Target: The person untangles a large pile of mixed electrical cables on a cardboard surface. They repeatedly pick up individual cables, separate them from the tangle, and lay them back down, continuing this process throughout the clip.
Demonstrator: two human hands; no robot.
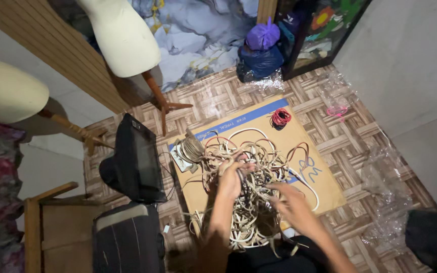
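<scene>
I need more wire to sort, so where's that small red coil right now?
In the head view, the small red coil lies on the far right part of the cardboard sheet, beyond the tangled cable pile and apart from both hands.

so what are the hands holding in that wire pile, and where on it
Left hand grips strands near the top middle of the tangled heap of cream and dark flat cables on the cardboard sheet. Right hand reaches into its right side; its grip cannot be told.
</scene>
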